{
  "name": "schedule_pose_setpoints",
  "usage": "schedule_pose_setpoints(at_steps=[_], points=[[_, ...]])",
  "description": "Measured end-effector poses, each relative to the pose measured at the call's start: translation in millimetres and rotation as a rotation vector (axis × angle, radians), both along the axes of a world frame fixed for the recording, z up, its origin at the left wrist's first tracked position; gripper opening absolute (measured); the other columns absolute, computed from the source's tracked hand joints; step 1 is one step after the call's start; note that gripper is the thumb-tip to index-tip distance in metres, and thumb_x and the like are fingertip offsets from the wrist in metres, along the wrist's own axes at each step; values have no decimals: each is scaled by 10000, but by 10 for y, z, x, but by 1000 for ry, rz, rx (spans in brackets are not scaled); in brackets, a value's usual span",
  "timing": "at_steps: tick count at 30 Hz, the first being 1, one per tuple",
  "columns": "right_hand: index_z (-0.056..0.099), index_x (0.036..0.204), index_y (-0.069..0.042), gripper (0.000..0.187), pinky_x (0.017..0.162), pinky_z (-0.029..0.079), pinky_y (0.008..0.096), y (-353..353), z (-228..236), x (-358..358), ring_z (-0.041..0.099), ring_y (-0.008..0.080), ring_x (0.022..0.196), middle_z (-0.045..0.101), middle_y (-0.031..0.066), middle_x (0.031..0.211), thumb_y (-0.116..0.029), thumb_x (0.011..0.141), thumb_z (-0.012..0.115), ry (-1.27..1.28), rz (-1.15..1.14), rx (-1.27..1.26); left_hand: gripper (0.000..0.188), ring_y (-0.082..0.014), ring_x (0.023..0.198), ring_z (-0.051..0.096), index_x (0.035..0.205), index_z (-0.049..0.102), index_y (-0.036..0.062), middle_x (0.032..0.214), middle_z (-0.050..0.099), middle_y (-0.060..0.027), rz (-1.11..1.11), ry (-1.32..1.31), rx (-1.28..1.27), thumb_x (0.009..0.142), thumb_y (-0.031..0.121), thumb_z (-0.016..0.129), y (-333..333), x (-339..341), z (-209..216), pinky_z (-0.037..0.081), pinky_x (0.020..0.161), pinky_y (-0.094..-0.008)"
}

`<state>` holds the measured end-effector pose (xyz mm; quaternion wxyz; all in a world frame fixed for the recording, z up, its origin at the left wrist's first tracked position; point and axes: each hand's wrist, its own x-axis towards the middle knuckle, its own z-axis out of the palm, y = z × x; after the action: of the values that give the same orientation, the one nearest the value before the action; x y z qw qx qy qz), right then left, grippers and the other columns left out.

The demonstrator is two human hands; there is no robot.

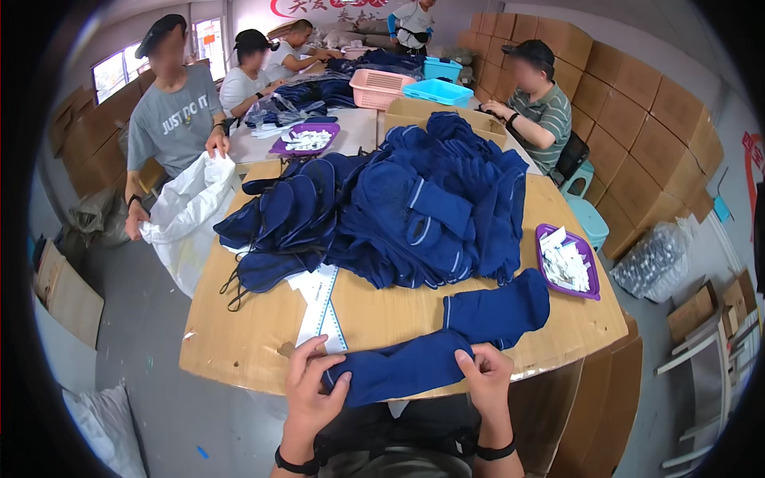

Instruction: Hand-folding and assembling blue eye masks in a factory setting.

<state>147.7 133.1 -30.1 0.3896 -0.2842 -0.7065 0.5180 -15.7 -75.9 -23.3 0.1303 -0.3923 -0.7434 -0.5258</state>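
A navy blue sock (398, 368) is stretched flat between my hands at the table's near edge. My left hand (313, 389) closes on its left end, thumb in front. At its other end, my right hand (488, 376) pinches the fabric between thumb and fingers. Just beyond the right hand lies another navy sock (502, 307), flat on the wood. White paper strips with blue markings (320, 311) lie beyond my left hand. Farther back rises a large heap of navy socks (446, 199), with navy eye masks (295, 199) with dark cords piled along its left side.
On the table (239, 342), a purple tray (594, 288) of small white pieces stands at right; another purple tray (335, 127) is farther back. A person at left holds a white sack (187, 211). Cardboard boxes (629, 103) are stacked at right, behind a seated person. Baskets stand at the back.
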Motion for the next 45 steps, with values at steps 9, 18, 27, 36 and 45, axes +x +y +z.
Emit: schedule_pose_setpoints(at_steps=[9,18,27,36,45], points=[[670,829,-22,150,469,263,223,65,83,-113,335,17,513,389,-57,530,-142,834,761,-71,20,10,196,-309,1052,575,812,600,26,1209,579,-167,-9,43,-88,676,-63,708,34,-89,-56,479,881,-388],[672,829,-26,166,462,270,240,86,55,-44,342,45,479,392,-30,513,-160,816,768,-94,-46,64,159,-308,1115,565,807,557,17,1268,564,-166,-47,32,-111,743,-71,673,46,-79,-167,443,981,-409],[672,816,-24,127,481,287,232,66,17,-68,350,37,510,402,-46,534,-92,798,778,-46,-13,124,136,-361,1149,565,841,570,-8,1135,612,-158,-34,139,-195,765,-73,662,-78,-120,-139,416,1008,-473],[675,813,-4,170,454,234,201,107,39,-86,329,0,492,388,-76,521,-92,759,810,-172,-113,110,308,-343,1048,622,995,642,-31,1034,661,-163,-10,93,-124,700,-97,705,124,-111,-94,462,954,-418],[647,723,-23,193,438,239,211,71,25,-114,334,23,467,418,-37,500,-111,745,818,-270,-178,209,226,-327,984,640,873,668,-4,894,674,-126,-74,82,-137,673,-106,693,48,-117,-69,492,868,-391]])
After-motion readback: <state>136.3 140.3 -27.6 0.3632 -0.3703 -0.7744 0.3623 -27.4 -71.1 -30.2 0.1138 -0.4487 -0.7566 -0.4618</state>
